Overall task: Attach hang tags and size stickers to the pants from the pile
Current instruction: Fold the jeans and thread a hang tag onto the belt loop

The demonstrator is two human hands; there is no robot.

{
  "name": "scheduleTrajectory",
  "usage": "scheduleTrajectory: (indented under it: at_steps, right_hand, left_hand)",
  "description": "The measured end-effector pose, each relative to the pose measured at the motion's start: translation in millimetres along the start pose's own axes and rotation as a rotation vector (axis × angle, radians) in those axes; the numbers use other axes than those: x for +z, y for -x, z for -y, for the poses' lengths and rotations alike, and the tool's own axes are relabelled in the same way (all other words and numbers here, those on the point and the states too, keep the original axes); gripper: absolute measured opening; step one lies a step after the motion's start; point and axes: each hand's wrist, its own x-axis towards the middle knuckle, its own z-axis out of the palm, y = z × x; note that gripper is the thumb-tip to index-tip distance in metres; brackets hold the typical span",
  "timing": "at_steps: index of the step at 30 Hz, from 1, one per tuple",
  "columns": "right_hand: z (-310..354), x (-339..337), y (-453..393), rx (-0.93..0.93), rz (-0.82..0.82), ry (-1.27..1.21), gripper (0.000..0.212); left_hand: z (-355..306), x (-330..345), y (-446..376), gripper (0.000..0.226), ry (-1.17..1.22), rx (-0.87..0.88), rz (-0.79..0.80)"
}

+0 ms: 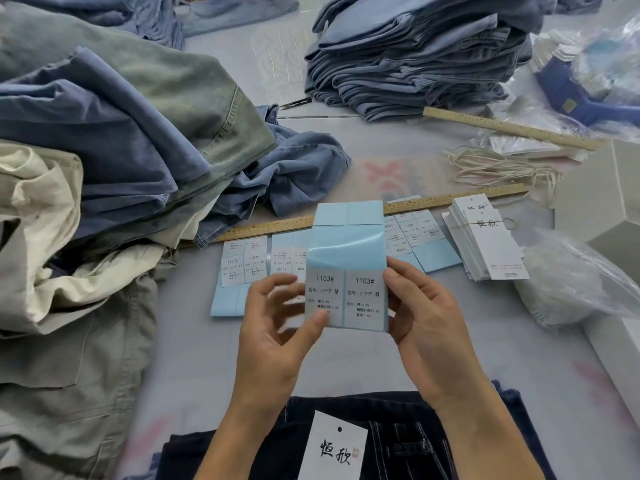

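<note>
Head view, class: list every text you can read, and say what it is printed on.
"1103#" and "M": both stickers on the held sticker sheet; smaller lines blurred.
"1103#", "XS": sticker sheets on the table.
Brush characters: hang tag on dark pants; not legible.
Ruler numbers: too small.

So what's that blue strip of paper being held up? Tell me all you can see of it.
The sticker strip is glossy pale blue backing paper, held upright above the table, its upper part bare and creased. Two white stickers remain at the bottom, side by side, each printed "1103#" and "M" with smaller text. The left hand pinches the lower left sticker's edge with its thumb; the right hand grips the right edge. Similar strips lie on the table behind.
</note>
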Motion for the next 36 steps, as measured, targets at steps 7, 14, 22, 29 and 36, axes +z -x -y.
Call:
scheduleTrajectory:
  at_steps: [7,14,22,29,36]
  right_hand:
    - [-38,-18,-77,0.18,-0.109,0.232,0.031]
    - [-73,-60,-116,-0.226,-0.052,1.433,0.034]
    - [-87,-69,-124,-0.157,0.055,1.507,0.033]
    - [-87,-77,-125,-0.184,0.041,1.526,0.027]
    - [-86,-78,-125,-0.28,-0.025,1.528,0.02]
  left_hand:
    - [25,34,-63,0.052,-0.863,0.438,0.016]
    - [104,36,-91,0.035,-1.385,0.271,0.44]
    - [114,51,-104,0.051,-1.327,0.304,0.338]
    - [126,54,-111,0.059,-1.326,0.228,0.44]
    - [131,51,-111,0.06,-1.314,0.249,0.424]
